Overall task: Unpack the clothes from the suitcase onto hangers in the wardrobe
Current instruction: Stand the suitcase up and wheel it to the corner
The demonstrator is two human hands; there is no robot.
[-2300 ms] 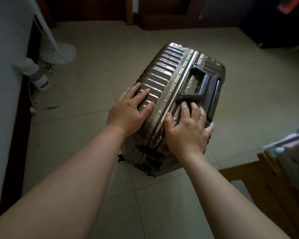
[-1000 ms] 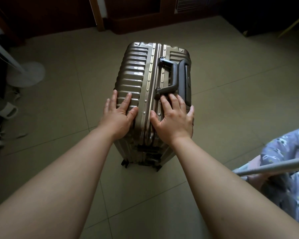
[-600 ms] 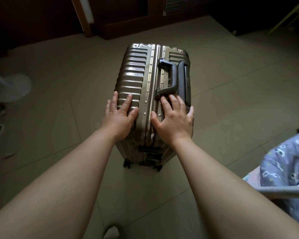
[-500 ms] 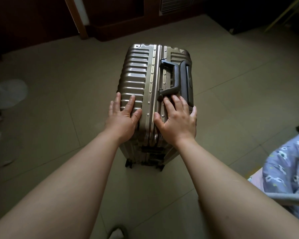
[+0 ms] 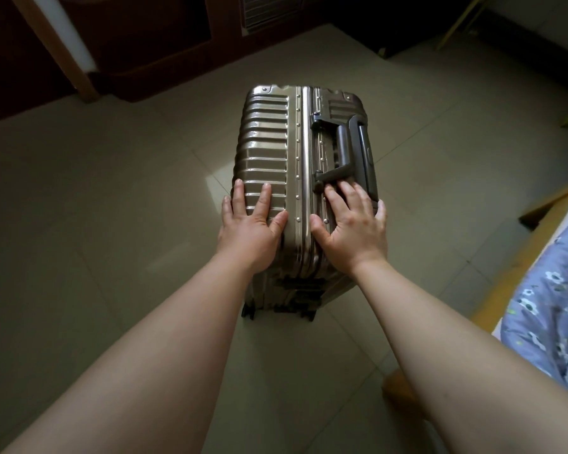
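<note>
From my seat I see both bare forearms reaching forward from the bottom of the view. My left hand lies flat on the ribbed shell of the suitcase, fingers straight and spread, thumb out toward the centre frame, gripping nothing. My right hand lies flat on the other side of the metal seam, also spread and gripping nothing. Its fingertips touch the near end of the dark carry handle without curling round it.

The suitcase is a bronze-grey hard shell, closed, standing on the tiled floor directly ahead of me, handle side up. Its black wheels show at the near bottom edge. I cannot tell whether it is leaning or fully upright.

At the right edge a blue floral quilt lies on a wooden bed frame, well apart from the case. Beyond the suitcase, dark wooden furniture runs along the far side of the floor.
</note>
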